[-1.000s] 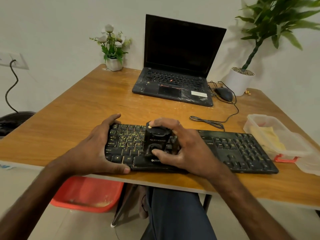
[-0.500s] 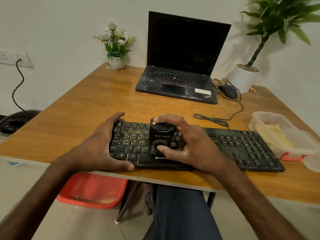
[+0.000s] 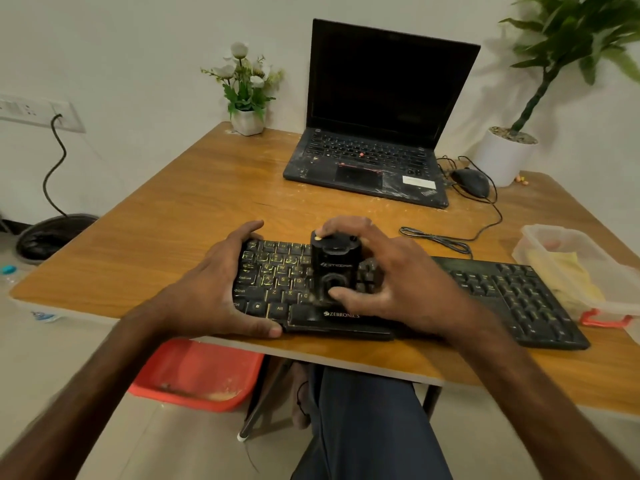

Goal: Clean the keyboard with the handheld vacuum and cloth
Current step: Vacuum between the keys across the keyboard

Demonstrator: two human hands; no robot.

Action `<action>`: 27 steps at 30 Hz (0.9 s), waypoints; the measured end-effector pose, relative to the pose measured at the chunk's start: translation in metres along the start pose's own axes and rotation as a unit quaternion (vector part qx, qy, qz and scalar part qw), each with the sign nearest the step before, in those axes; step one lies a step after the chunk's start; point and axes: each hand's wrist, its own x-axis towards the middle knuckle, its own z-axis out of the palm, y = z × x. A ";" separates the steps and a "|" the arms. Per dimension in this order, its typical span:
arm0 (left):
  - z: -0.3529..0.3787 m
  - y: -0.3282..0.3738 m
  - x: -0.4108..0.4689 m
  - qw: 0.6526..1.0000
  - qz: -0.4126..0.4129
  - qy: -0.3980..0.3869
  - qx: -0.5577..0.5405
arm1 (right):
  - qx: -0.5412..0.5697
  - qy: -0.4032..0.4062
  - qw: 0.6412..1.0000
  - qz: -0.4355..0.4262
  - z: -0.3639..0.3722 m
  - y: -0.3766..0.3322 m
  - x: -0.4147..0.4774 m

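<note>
At the near edge of the wooden table [image 3: 194, 216], working over the keyboard [image 3: 512, 292] with the handheld vacuum [image 3: 334, 263]. Gripping the tool in the right hand [image 3: 398, 282], fingers curled over its top and far side, thumb pressed low on its front face. Standing it upright on the letter keys left of centre, just above the space bar. Bracing the keyboard's left end with the left hand [image 3: 214, 289], fingers hooked over the far edge and thumb laid along the near one: a clamp on the board, not on the tool.

Against a second ago, hardly any travel. Same patch of keys under the vacuum, same two grips, same brace. Only a drift in the head view. Reads as dwelling on one spot rather than sweeping, or creeping along too slowly to show.

For the task, then: vacuuming under way, and early by the look of it. Leaves the whole right half of the keyboard, number pad included, uncovered and well apart from the tool. Probably calls for a slide rightward along the rows, with the left hand following or letting go. No way of telling motor on or off.

Off to the right, near the keyboard's far end, the yellow cloth [image 3: 571, 275] in the clear plastic container [image 3: 550, 233], untouched, waiting for the wipe.
</note>
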 end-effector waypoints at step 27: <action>0.000 0.001 0.000 1.000 -0.004 -0.005 0.009 | -0.117 -0.102 0.988 0.014 -0.035 -0.004 0.010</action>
